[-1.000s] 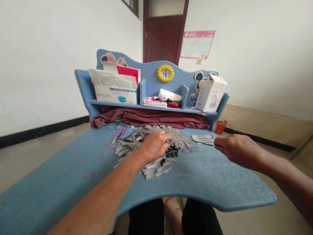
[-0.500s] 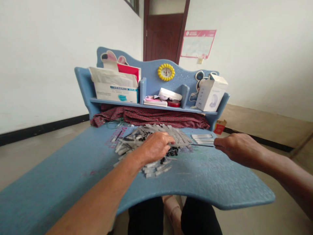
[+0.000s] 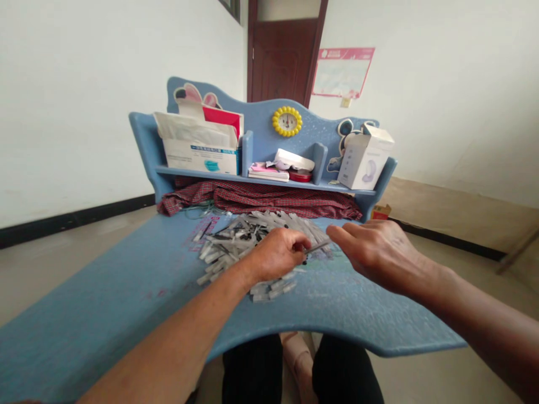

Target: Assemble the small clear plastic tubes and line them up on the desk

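My left hand (image 3: 280, 253) is closed, its thumb and fingers pinching one end of a slim greyish pen barrel (image 3: 318, 247) above the table. At the barrel's other end are the fingertips of my right hand (image 3: 374, 249), closed on it as well. My right fingers cover that end, so a refill inside it cannot be made out clearly. Under and behind my left hand spreads a pile of translucent pen parts (image 3: 227, 249), with small black pieces among them. A few short clear pieces (image 3: 272, 289) lie at the pile's near edge.
The blue table (image 3: 126, 292) has a curved front edge above my knees. Behind the pile lies a folded red checked cloth (image 3: 261, 199). The rear shelf (image 3: 193, 173) carries a mask box (image 3: 200, 154), a white carton (image 3: 366, 160) and a red tin (image 3: 300, 177).
My right hand has moved left, close to my left hand. The thin dark rod stretched between them no longer shows; a short length of greyish barrel does. The row of finished-looking pens is now hidden.
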A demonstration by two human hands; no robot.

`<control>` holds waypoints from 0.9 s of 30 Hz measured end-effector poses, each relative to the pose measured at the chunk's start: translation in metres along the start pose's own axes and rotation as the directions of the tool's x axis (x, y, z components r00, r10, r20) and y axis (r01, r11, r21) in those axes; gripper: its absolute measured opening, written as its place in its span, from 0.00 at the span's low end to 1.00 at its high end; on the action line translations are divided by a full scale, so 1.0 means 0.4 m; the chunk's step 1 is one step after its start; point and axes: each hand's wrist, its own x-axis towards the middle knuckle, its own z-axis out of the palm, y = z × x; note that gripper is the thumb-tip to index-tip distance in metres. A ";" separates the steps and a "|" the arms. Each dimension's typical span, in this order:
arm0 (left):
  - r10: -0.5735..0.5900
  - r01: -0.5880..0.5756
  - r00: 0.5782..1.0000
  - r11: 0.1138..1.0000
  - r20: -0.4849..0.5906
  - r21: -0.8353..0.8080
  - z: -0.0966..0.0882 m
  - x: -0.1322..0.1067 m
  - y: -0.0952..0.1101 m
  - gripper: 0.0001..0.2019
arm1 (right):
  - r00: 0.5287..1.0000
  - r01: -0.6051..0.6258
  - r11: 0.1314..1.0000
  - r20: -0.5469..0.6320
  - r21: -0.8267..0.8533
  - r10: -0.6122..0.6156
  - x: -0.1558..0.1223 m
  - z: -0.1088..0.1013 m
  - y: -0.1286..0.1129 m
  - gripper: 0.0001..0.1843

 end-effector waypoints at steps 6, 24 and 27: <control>-0.176 0.123 0.977 0.929 -0.123 -0.350 -0.004 0.006 0.002 0.08 | 0.993 -0.115 0.944 0.029 0.310 0.111 0.022 0.050 -0.049 0.14; -0.198 0.130 0.974 0.887 -0.112 -0.443 0.011 0.008 -0.005 0.07 | 0.908 -0.309 0.897 0.380 0.316 0.179 0.110 0.241 -0.101 0.15; -0.193 0.127 0.973 0.902 -0.123 -0.412 0.009 0.005 -0.006 0.08 | 0.910 -0.333 0.844 0.378 0.419 0.172 0.098 0.229 -0.088 0.13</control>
